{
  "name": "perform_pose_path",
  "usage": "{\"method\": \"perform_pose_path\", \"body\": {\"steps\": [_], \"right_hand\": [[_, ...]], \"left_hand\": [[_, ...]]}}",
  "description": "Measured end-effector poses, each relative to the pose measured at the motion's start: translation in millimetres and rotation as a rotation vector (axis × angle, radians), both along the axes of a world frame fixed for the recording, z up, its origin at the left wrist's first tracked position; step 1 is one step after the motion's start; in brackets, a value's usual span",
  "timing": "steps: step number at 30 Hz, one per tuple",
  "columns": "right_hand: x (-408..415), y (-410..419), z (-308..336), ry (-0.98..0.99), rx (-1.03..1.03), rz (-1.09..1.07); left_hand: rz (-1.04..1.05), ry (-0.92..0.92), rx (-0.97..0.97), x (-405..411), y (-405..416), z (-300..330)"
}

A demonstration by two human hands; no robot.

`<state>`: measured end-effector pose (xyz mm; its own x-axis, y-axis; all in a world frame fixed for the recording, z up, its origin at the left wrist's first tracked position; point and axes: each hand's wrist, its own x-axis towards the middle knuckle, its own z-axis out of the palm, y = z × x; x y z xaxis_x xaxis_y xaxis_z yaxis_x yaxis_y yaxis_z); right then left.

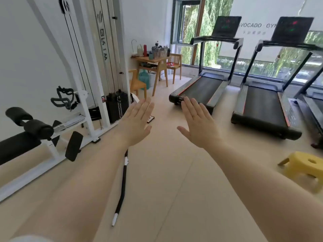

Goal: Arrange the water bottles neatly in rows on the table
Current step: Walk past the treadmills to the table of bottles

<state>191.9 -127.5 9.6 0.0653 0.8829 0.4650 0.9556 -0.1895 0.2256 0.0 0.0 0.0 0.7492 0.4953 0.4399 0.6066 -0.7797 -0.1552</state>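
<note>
Far across the gym floor stands a small wooden table (151, 59) against the back wall. Several water bottles (159, 51) are bunched on its top, among them a red one (145, 49) and a teal one (150, 55). My left hand (138, 122) and my right hand (199, 124) are stretched out in front of me, palms down, fingers flat and together. Both hands hold nothing. They hang in mid-air over the floor, well short of the table.
A white cable machine (97, 67) and a black padded bench (26, 137) fill the left side. Two treadmills (199, 89) (262, 109) stand on the right. A black bar (122, 187) lies on the floor ahead. A yellow stool (304, 168) sits at right, wooden chairs (138, 83) by the table.
</note>
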Motion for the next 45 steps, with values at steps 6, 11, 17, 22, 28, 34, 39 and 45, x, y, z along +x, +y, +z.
{"method": "perform_pose_path", "body": {"steps": [6, 11, 17, 22, 28, 34, 39, 45], "right_hand": [[51.2, 71.1, -16.0, 0.023, -0.078, -0.030], [106.6, 166.0, -6.3, 0.026, -0.076, -0.048], [192.9, 307.7, 52.1, 0.026, -0.005, -0.087], [257.5, 398.4, 72.4, 0.037, 0.034, -0.042], [350.4, 511.3, 9.4, 0.084, -0.047, -0.059], [475.0, 651.6, -15.4, 0.072, -0.153, -0.041], [572.2, 765.4, -0.9, 0.182, -0.185, -0.042], [638.7, 888.9, -57.5, 0.230, -0.415, -0.010]], "left_hand": [[0.037, 0.029, -0.048, 43.0, 70.9, -28.4], [0.060, 0.012, -0.075, 103.0, 175.5, -18.3], [0.054, -0.089, -0.112, 200.6, 326.8, 40.4], [0.011, -0.270, -0.168, 280.4, 408.8, 62.2], [0.004, -0.068, -0.112, 365.1, 516.7, 1.7], [0.063, 0.051, -0.179, 477.9, 656.8, -23.3], [0.080, 0.064, -0.257, 561.5, 775.5, -14.6], [0.109, -0.002, -0.455, 618.2, 891.3, -49.0]]}}
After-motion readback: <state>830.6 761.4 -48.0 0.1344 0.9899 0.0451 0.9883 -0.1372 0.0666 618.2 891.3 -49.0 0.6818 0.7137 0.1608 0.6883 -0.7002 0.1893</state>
